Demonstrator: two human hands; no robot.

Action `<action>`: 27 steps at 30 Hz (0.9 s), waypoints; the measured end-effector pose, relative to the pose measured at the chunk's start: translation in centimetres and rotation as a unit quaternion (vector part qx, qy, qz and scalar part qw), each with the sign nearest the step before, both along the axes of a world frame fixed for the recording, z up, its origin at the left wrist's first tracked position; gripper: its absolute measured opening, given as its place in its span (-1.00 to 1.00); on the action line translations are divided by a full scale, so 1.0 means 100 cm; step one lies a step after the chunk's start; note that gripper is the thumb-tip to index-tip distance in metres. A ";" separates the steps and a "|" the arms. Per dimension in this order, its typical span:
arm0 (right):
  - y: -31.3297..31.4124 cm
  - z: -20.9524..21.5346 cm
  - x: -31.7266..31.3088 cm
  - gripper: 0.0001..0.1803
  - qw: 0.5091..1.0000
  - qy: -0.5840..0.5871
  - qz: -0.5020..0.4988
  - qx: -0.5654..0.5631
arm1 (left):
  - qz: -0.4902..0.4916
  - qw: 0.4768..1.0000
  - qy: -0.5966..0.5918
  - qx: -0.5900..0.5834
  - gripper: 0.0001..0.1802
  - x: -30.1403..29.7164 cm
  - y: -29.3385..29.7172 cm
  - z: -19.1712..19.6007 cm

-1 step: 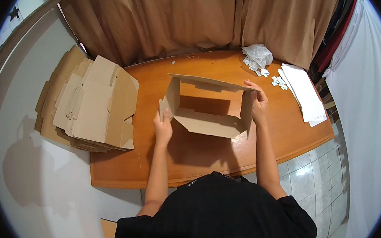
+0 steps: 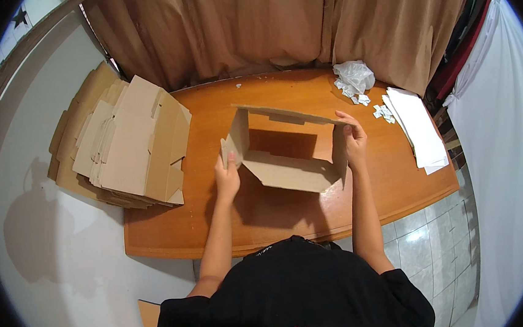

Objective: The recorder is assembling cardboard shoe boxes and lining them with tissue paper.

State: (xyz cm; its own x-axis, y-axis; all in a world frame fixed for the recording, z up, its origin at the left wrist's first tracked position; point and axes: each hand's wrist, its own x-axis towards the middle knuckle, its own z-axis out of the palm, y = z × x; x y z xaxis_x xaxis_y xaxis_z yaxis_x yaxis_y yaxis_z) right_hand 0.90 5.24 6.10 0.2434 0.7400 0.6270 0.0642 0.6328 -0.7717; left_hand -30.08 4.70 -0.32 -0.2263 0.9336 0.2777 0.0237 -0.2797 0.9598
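Your left hand [image 2: 227, 177] and right hand [image 2: 354, 141] pinch opposite ends of the open carton [image 2: 289, 169] between fingers and thumbs, apparently to keep its walls spread above the surface [image 2: 168, 232]. Stacked flat cardboard [image 2: 128, 146] sits left, seemingly for easy reach.

The cardboard box [image 2: 290, 170] is a plain light tan, duller than the orange-brown table [image 2: 218, 234]. The cardboard stack [image 2: 128, 149] mixes pale beige with deeper golden brown. The curtain [image 2: 232, 24] is a solid mid-brown, and the shirt [image 2: 295, 284] is black with a small red mark. The paper [image 2: 417, 129] is white, the plastic bag [image 2: 356, 75] a cloudy white, and the small packets [image 2: 383, 114] white with bluish-green marks. The floor tiles [image 2: 415, 246] are grey, crossed by a grid of darker lines, while the cloth [image 2: 499, 145] on the far right is white
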 end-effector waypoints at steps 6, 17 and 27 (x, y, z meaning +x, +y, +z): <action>-0.014 -0.037 0.022 -0.81 0.972 -0.001 0.006 -0.234 | -0.047 0.992 -0.049 -0.103 -0.60 0.015 -0.029 -0.036; -0.051 0.015 -0.007 -0.81 0.934 -0.222 -0.228 -0.161 | 0.051 0.987 0.111 -0.105 -0.55 0.029 -0.044 -0.023; -0.054 -0.067 0.015 -0.58 0.855 -0.302 -0.276 -0.319 | 0.176 0.835 0.519 -0.037 -0.68 0.037 -0.029 -0.004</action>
State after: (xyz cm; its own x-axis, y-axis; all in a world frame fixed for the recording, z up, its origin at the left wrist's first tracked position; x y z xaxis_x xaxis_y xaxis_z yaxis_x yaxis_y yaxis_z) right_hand 2.39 -0.14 -0.64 0.4393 0.8557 0.2734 0.7262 -0.1592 -0.6688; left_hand -26.42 1.78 -0.69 -0.1641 0.8833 0.4391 0.9227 -0.0200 0.3850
